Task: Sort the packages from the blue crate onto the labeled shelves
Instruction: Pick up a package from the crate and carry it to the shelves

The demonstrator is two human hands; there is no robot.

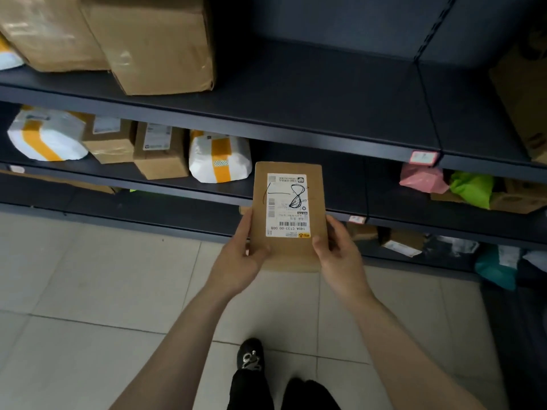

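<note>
Head view, the only one: a flat brown cardboard package (291, 253) is held up in front of the dark metal shelves (296, 122), above the pale tiled floor (88, 276) and touching no shelf. Its white shipping label (287, 220) faces the camera and has a handwritten mark across it, which looks like a one, a dash and an eight.

The left hand (236, 261) grips the package's lower left edge, thumb on the front and fingers curled behind. The right hand (340, 255) grips the lower right edge the same way.

On the upper board, large brown cartons (154, 45) stand at the left end, and the rest of that board is bare up to the divider. On the board below, white padded bags with orange tape (219, 158) and small brown boxes (159, 149) sit in a row along the left part. In the right bay lie a pink bag (420, 179) and a green bag (470, 187). Pink label tags (424, 157) are stuck on the front edges of the boards, but their print is too small to read.

As for progress, many parcels are already shelved and this one is in hand, with its place not yet chosen. The blue crate is out of sight, so what remains cannot be counted.
</note>
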